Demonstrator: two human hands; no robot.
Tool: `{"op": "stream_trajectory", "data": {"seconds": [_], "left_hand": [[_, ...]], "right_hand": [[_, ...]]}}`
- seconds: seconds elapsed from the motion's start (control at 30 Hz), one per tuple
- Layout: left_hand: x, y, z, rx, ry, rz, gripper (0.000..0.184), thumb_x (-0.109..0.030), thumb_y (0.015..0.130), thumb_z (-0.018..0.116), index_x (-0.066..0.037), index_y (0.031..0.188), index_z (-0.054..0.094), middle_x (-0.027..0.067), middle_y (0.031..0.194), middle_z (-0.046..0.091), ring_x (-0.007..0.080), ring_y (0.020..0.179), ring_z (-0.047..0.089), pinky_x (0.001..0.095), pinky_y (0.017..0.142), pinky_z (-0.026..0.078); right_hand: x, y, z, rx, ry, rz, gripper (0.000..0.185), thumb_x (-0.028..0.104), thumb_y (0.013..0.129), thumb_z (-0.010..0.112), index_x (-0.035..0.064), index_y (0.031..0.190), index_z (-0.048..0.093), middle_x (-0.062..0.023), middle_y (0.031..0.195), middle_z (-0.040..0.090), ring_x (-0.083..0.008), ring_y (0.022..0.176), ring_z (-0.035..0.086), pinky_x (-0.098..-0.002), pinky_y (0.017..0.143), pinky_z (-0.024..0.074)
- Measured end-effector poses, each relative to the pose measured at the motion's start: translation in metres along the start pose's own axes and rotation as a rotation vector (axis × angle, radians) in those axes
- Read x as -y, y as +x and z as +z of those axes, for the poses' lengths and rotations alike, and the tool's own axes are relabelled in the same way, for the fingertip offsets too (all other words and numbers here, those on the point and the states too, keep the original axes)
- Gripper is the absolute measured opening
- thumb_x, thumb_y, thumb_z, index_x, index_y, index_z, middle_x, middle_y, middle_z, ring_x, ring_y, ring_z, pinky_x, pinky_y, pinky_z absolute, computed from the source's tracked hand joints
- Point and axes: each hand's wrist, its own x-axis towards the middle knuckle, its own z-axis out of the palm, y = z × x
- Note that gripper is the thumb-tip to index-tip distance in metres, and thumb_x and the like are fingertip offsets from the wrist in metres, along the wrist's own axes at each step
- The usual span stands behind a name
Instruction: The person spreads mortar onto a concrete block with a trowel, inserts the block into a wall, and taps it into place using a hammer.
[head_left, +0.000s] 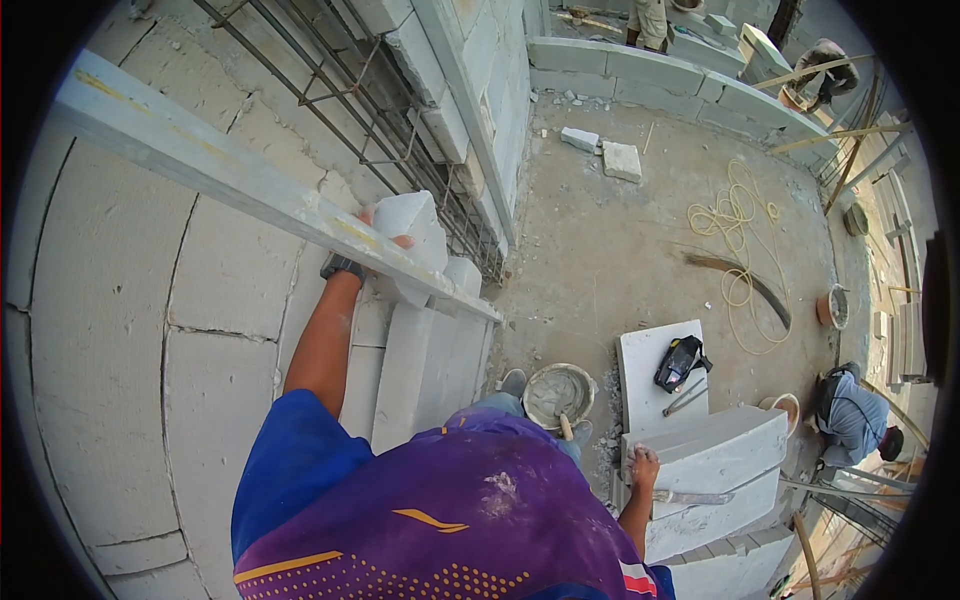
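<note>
My left hand point(385, 230) reaches past a long pale bar point(240, 170), which partly hides it. Its fingers are around a white block piece point(412, 222) beside the wall, with a dark band at the wrist. To the lower right, my right hand point(643, 466) is at the near edge of a large white block point(715, 450), fingers curled; what they hold is too small to tell. A flat tool point(693, 497) lies beside it. Between my feet and the blocks stands a bucket of grey mortar point(558, 393) with a handled tool in it.
Steel rebar cages point(345, 100) run along the left wall. A black and yellow tool point(680, 364) lies on a white slab point(640, 385). Yellow hose point(735, 215) coils on the floor. One person point(855, 415) bends at the right; others are at the top.
</note>
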Motion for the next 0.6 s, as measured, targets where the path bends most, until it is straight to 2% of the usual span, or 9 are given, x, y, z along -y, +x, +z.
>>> {"op": "stream_trajectory", "data": {"seconds": [0.2,0.3,0.4,0.6], "left_hand": [[-0.027,0.003,-0.028,0.142,-0.007,-0.024,0.112,-0.064,0.054,0.085,-0.003,0.142,0.052,0.0245,0.125,0.064,0.0370,0.118,0.062,0.0408,0.101,0.048],[-0.029,0.003,-0.025,0.117,0.027,-0.026,0.110,-0.064,0.054,0.085,-0.004,0.141,0.054,0.0249,0.125,0.064,0.0367,0.118,0.062,0.0414,0.102,0.048],[-0.019,0.009,-0.003,0.118,0.080,-0.035,0.111,-0.064,0.055,0.085,-0.007,0.144,0.051,0.0243,0.123,0.065,0.0364,0.117,0.063,0.0422,0.102,0.048],[-0.004,0.007,0.041,0.124,-0.009,-0.060,0.116,-0.064,0.055,0.085,-0.012,0.149,0.044,0.0252,0.129,0.059,0.0399,0.121,0.058,0.0453,0.104,0.046]], "right_hand": [[0.017,-0.011,-0.003,-0.031,0.016,0.049,0.025,0.025,0.095,0.064,0.0012,0.101,0.065,-0.0071,0.079,0.067,-0.0152,0.059,0.062,-0.0282,0.047,0.0446],[0.026,-0.013,0.000,-0.017,-0.006,0.049,0.025,0.025,0.095,0.064,0.0007,0.102,0.065,-0.0073,0.079,0.067,-0.0153,0.059,0.062,-0.0285,0.047,0.0446],[0.031,-0.010,0.003,-0.021,-0.046,0.021,0.028,0.026,0.096,0.065,-0.0013,0.104,0.065,-0.0085,0.081,0.068,-0.0157,0.061,0.063,-0.0285,0.050,0.0472],[0.018,0.005,0.001,-0.007,-0.002,0.014,0.033,0.027,0.096,0.066,-0.0046,0.108,0.065,-0.0107,0.086,0.069,-0.0167,0.067,0.064,-0.0292,0.057,0.0524]]}}
